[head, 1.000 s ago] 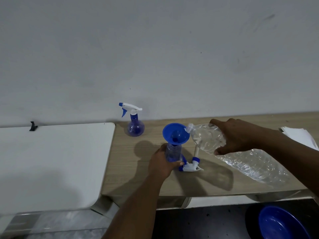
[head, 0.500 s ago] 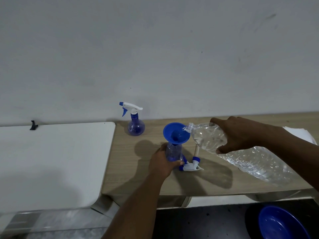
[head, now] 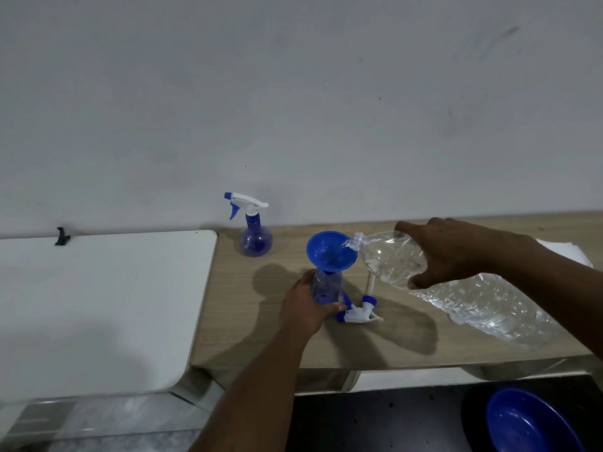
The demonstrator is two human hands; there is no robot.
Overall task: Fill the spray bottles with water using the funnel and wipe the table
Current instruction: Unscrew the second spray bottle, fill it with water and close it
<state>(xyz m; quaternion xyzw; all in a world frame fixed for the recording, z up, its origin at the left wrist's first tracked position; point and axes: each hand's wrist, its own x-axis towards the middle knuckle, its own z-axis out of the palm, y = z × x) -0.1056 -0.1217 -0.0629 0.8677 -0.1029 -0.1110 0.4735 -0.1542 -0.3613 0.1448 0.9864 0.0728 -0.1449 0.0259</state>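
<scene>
A blue funnel (head: 331, 251) sits in the neck of an uncapped blue spray bottle (head: 326, 287) on the wooden table (head: 254, 327). My left hand (head: 305, 306) grips that bottle low down. My right hand (head: 453, 252) holds a large clear water bottle (head: 473, 295), tilted so its mouth is over the funnel's rim. The bottle's spray head (head: 360, 311) lies on the table just to its right. A second spray bottle (head: 254, 231), capped, stands near the wall.
A white table (head: 98, 305) adjoins the wooden one on the left, with a small black clip (head: 62, 236) at its back edge. White cloth or paper (head: 567, 254) lies at the right behind my arm. A blue bowl (head: 528, 422) sits below on the dark floor.
The water bottle's mouth has moved a little left and tipped further over the funnel's rim. My left hand and the spray bottle have stayed put.
</scene>
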